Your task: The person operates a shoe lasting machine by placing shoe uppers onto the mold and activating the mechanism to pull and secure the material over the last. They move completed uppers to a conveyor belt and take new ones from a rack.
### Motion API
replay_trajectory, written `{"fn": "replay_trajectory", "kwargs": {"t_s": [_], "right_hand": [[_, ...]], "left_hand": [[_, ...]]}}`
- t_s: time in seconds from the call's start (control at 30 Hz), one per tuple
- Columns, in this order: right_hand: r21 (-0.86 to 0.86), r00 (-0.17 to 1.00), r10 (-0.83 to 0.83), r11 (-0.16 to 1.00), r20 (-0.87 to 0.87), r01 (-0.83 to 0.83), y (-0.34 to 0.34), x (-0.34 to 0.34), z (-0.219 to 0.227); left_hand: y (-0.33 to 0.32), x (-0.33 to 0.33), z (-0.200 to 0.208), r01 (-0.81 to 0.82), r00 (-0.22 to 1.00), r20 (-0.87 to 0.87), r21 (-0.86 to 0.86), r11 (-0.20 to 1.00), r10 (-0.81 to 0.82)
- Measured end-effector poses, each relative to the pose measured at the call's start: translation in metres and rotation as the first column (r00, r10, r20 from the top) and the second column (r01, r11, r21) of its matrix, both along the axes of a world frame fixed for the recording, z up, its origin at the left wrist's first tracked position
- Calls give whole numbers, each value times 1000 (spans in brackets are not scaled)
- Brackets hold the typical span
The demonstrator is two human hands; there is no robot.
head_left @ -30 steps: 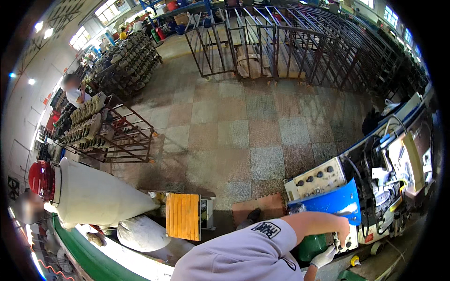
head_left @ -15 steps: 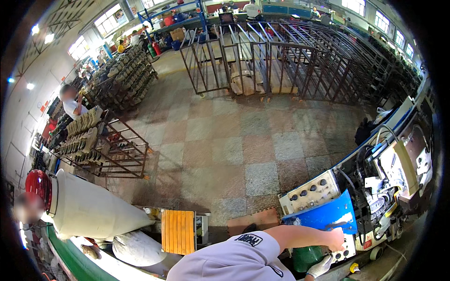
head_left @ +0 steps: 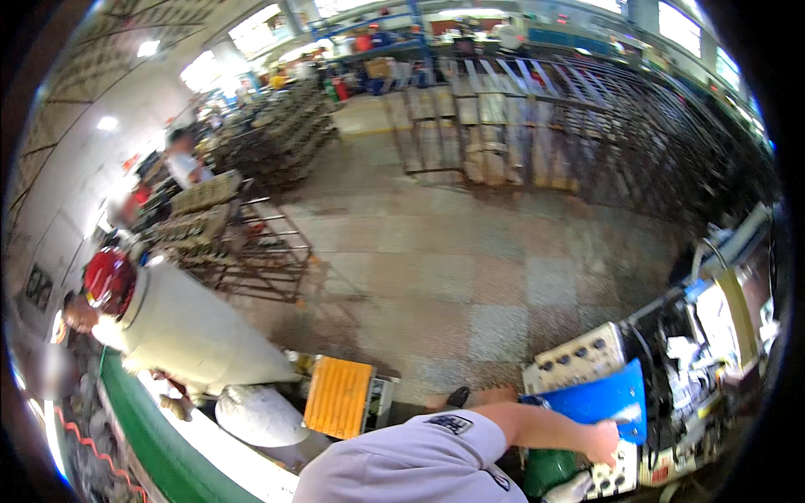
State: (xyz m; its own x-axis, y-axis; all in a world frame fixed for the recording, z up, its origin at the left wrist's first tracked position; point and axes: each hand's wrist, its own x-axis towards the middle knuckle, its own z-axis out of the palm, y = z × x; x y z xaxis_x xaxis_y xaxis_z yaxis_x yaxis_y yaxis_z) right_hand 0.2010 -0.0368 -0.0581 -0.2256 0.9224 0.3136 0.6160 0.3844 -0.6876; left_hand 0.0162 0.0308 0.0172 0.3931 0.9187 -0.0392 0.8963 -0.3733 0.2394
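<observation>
Bare left hand (head_left: 600,442) still at white black-knobbed control panel (head_left: 622,469), finger spread cannot tell; white-gloved right hand (head_left: 570,489) now lower in view, blurred, grip cannot tell; dark-green rounded object (head_left: 549,471) beside it; curved blue panel (head_left: 599,401) beyond

Place: factory workshop
Metal racks (head_left: 599,121): ranked frames, two o'clock
Loaded rack (head_left: 277,249): shoe-like pieces (head_left: 205,193) in rows, nearly ten o'clock
Machine (head_left: 696,356): knobbed control panel (head_left: 573,370), four o'clock
Roof trusses (head_left: 126,44): exposed, ten o'clock
</observation>
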Motion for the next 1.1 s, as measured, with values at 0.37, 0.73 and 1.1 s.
{"fn": "replay_trajectory", "kwargs": {"t_s": [0.37, 0.73, 1.1], "right_hand": [[308, 994, 5, 951, -113, 31, 7, -64, 37], [-292, 904, 426, 868, 21, -402, -54, -431, -69], [-662, -452, 591, 194, 668, -724, -100, -711, -223]], "left_hand": [[-142, -173, -42, -459, 715, 647, 146, 876, 267], [-488, -552, -177, -844, 210, 306, -422, 330, 929], [-802, -629, -188, -684, -351, -176, -623, -380, 920]]}}
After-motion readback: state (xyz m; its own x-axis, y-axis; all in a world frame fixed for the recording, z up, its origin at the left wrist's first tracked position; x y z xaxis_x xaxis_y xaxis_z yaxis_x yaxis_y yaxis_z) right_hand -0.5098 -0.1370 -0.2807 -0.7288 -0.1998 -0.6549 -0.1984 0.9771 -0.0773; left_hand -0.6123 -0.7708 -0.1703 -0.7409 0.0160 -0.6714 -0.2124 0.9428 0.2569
